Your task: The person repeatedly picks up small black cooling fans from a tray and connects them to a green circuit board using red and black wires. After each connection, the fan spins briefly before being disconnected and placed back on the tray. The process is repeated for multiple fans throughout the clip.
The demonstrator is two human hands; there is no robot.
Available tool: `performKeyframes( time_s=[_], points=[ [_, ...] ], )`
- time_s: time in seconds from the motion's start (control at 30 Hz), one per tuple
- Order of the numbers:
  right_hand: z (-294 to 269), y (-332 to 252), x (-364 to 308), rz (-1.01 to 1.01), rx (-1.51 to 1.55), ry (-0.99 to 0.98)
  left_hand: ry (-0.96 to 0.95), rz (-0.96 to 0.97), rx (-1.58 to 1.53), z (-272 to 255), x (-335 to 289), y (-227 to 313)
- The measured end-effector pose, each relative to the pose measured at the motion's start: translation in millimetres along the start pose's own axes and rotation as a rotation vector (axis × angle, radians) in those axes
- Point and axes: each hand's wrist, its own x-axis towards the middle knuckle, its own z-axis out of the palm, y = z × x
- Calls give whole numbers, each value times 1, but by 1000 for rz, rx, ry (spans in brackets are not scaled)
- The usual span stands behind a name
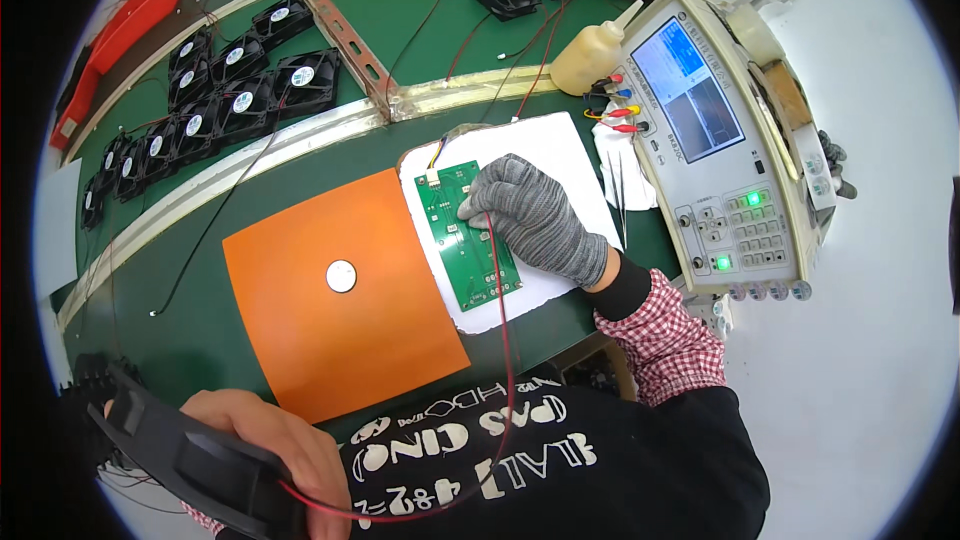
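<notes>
My bare left hand (290, 435) is closed around a black cooling fan (215, 470) at the lower left, its frame turned edge-on. From the fan a red-and-black cable (504, 330) loops up to my right hand (530, 215), which wears a grey knitted glove. The gloved fingers pinch the cable's end over a green circuit board (462, 265); the fingers hide that tip, so whether it is plugged in cannot be seen. The board lies on a white pad (555, 155), with a white plug and wires (434, 176) at its top left corner.
An orange sheet (290, 330) with a round white disc (341, 276) lies left of the board. Several black fans (243, 100) stand behind a metal rail (345, 45). On the right are tweezers (622, 195), a squeeze bottle (590, 58) and a test instrument (715, 200).
</notes>
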Motion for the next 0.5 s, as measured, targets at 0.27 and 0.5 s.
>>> performKeyframes(
  time_s=[0.27, 0.5],
  points=[
    [0, -4, 0, -5, -98, -28, 164, 654, 2105, -15, 30, 1],
    [-3, -5, -6, 147, 187, 154, 364, 606, 2198, -128, 149, 30]
  ],
)
